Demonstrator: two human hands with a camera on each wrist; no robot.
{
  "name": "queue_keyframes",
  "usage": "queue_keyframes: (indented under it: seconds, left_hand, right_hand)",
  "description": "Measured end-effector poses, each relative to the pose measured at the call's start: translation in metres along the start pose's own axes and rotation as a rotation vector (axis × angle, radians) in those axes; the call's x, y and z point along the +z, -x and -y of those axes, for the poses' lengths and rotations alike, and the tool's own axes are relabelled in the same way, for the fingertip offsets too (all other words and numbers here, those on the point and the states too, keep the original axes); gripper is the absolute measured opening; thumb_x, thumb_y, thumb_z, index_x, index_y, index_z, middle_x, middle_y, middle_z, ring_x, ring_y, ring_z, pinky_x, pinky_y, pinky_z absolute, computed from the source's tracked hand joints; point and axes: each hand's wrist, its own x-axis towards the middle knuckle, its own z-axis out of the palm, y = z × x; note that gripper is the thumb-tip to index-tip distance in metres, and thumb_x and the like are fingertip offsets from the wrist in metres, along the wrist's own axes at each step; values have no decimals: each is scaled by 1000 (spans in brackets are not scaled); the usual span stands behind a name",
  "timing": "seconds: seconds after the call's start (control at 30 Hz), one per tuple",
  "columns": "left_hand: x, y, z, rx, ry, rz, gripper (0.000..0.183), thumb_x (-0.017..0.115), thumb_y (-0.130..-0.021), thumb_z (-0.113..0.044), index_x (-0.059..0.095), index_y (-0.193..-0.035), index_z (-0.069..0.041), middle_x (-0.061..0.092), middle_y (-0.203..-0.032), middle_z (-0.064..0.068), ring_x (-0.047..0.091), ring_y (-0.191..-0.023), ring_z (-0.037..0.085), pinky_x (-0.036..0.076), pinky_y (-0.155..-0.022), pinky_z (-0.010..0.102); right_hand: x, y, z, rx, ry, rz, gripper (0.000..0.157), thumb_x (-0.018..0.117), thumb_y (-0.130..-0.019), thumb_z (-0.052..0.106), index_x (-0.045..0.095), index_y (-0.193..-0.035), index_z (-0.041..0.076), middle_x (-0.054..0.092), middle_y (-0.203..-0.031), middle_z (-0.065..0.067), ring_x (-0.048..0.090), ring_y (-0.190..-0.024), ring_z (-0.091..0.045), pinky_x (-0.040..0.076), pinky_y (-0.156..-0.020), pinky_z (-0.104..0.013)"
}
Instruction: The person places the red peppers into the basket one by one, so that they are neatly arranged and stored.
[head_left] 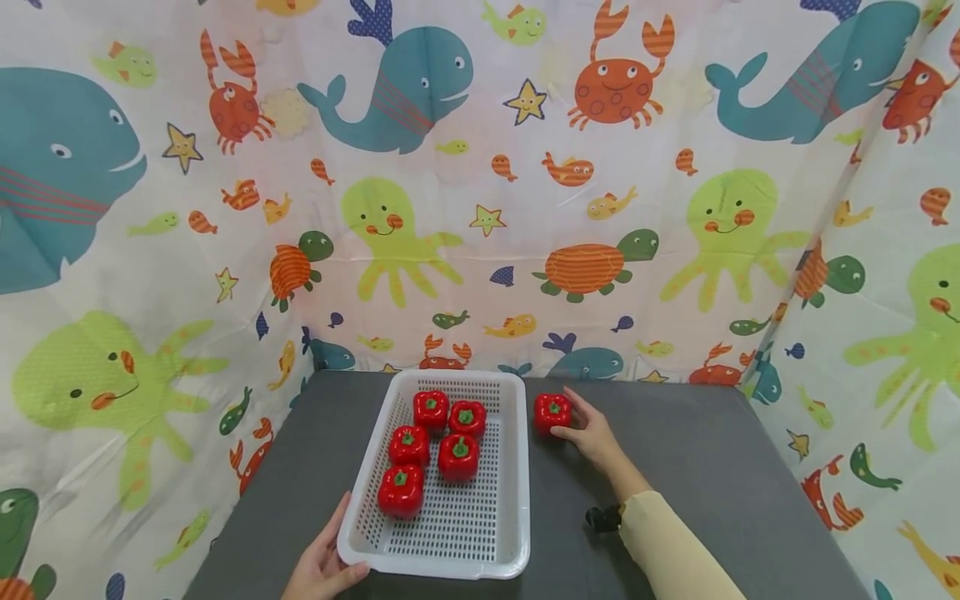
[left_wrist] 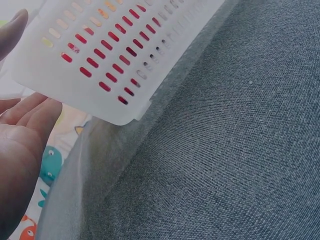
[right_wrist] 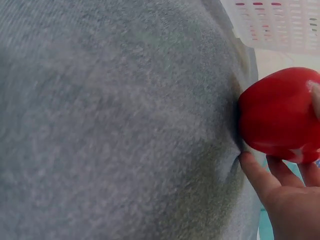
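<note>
A white plastic basket [head_left: 517, 500] with slotted walls stands on the grey table, holding several red bell peppers [head_left: 401, 492] with green stems. My left hand [head_left: 324, 560] holds the basket's near left corner, thumb on the front side and fingers along the left side; the left wrist view shows the hand [left_wrist: 22, 135] against the slotted wall [left_wrist: 95, 55]. Right of the basket's far end, my right hand [head_left: 596, 432] grips another red bell pepper [head_left: 552, 412] between thumb and fingers. In the right wrist view this pepper [right_wrist: 280, 112] appears to rest on the cloth, fingers beside it.
Grey cloth [head_left: 675, 467] covers the table around the basket. A curtain [head_left: 495, 292] printed with sea animals hangs behind the table and along both sides. A black strap or device [head_left: 602, 519] sits at my right wrist.
</note>
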Motion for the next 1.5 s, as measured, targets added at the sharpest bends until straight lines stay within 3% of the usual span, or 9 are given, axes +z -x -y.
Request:
queue_keyframes:
  seconds: [0.2,0.37,0.7,0.93,1.17,1.33,1.5]
  left_hand:
    - [3,1,0,-7,0,-33,101,67,-94,0,-4,-164,-18,4,-169,16,21,-148,51,53,-103,43]
    - [1,0,2,3,24,-20,100,66,-94,3,-2,-164,-20,3,-170,13,19,-150,48,53,-104,43]
    - [-1,-3,4,9,39,2,99,65,-94,5,0,-164,-21,4,-170,13,16,-151,46,52,-104,42]
    - [0,-2,1,-7,17,-20,99,67,-94,2,0,-164,-19,4,-169,17,19,-149,51,54,-102,43]
    - [-1,-1,1,-20,39,-13,101,68,-92,3,0,-164,-21,3,-170,15,18,-149,50,54,-103,45]
    - [0,-1,0,-9,10,-25,101,68,-93,2,-1,-164,-20,3,-170,15,19,-149,49,53,-103,42]
    - [-2,-1,1,12,29,21,103,66,-93,5,-5,-163,-18,-1,-170,17,14,-150,49,51,-105,42]
  right_hand:
    - [-3,3,-9,5,14,-31,84,80,-88,17,34,-158,16,33,-162,-17,39,-145,-42,43,-113,-53]
    - [-3,4,-14,1,-30,-89,84,82,-86,23,36,-155,12,38,-160,-18,42,-144,-42,43,-112,-51]
    - [-7,6,-1,26,-22,-179,89,83,-84,38,37,-155,11,40,-158,-17,44,-142,-41,47,-109,-50]
    - [-6,10,24,0,-63,-190,93,84,-80,44,39,-155,14,43,-157,-13,46,-142,-37,51,-105,-48]
    - [5,20,66,-72,-39,-197,85,84,-82,40,41,-154,22,47,-155,-4,50,-140,-32,54,-103,-45]
    - [10,24,82,-127,-57,-190,82,84,-81,42,46,-151,23,53,-150,-3,54,-136,-29,56,-101,-45]
    - [16,29,95,-137,-60,-193,84,85,-79,44,46,-151,23,55,-148,-2,57,-132,-29,57,-100,-44]
